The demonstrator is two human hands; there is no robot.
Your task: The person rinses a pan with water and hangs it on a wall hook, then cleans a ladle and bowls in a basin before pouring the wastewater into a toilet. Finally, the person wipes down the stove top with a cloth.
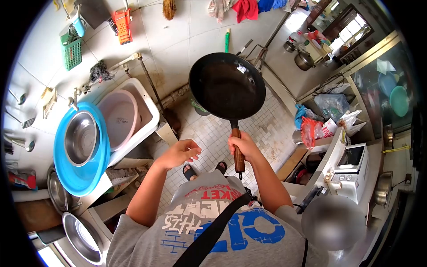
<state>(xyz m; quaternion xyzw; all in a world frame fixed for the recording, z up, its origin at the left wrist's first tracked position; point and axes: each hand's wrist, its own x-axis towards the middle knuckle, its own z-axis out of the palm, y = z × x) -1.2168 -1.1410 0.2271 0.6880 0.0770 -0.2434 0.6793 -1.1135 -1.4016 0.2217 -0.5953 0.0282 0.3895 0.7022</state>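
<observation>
A dark frying pan (227, 86) with a brown wooden handle is held out in front of me, above the tiled floor. Its inside is turned up toward the camera and shows nothing in it but a shine of light. My right hand (244, 146) is wrapped round the handle, whose lower end sticks out below the fingers. To the left of the handle, my left hand (181, 153) hovers apart from the pan. Its fingers are loosely bent and hold nothing.
At left, a sink (153, 113) holds a pink basin (120, 118), with a blue basin (60, 151) and a metal bowl (81, 138) beside it. Shelves with plastic bags (311, 132) and a white appliance (351, 173) stand at right. A blurred round metal object (333, 222) is near my elbow.
</observation>
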